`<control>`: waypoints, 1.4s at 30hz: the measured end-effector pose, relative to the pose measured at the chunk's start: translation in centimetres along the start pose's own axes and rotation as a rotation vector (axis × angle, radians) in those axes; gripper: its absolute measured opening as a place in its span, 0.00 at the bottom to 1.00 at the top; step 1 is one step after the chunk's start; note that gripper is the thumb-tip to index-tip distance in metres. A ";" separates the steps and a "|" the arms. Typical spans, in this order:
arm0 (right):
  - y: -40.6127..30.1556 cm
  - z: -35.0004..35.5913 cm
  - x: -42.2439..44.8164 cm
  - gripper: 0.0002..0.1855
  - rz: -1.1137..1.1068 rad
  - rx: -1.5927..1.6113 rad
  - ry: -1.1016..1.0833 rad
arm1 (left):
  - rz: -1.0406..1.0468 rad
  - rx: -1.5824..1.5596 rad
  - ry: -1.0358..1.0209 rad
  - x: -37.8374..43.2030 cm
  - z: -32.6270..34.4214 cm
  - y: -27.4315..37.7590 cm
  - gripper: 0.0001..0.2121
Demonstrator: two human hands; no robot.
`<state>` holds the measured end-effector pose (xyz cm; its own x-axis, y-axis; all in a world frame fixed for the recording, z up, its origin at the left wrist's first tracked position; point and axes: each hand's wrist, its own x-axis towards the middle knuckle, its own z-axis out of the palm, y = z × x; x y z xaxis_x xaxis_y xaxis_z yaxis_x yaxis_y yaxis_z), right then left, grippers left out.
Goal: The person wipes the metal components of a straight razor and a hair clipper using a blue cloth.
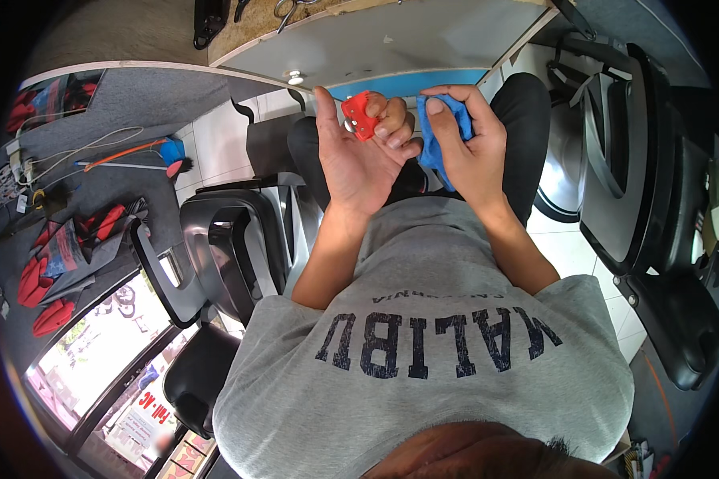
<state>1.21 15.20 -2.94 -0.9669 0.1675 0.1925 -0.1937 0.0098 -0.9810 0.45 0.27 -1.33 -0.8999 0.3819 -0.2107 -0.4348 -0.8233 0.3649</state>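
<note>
A small red plastic part with metal fittings sits at the fingers of my left hand. That palm faces up, with the fingers curled against the part and the thumb apart from it. My right hand pinches a crumpled blue cloth between thumb and fingers, just right of the left hand. The cloth and the red part do not touch. Both hands are above my lap, near the edge of a counter. Exactly what the red part belongs to cannot be told.
Ahead is a grey counter front with a white knob; scissors lie above on the counter. Black padded chairs flank me, one left and one right. Cables and a red and black cloth are farther left.
</note>
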 end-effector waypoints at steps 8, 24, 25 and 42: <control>-0.4 0.1 -0.2 0.08 -0.011 0.038 -0.009 | 0.002 0.058 0.110 0.1 -0.1 -0.4 0.28; -0.7 0.6 -0.4 0.07 -0.028 0.008 -0.065 | 0.081 0.515 0.117 -0.3 0.9 -1.7 0.32; -0.8 0.6 -0.3 0.07 -0.028 0.009 -0.065 | 0.063 0.503 0.095 -0.3 1.0 -1.8 0.30; -1.6 -0.2 -0.4 0.11 0.387 0.313 -0.201 | 0.231 0.688 0.091 0.1 0.1 -3.1 0.25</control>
<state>1.91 15.29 -1.42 -0.9843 -0.0915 -0.1510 0.1724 -0.3153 -0.9332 1.74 2.93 -2.44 -0.9778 0.1694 -0.1233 -0.1845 -0.4172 0.8899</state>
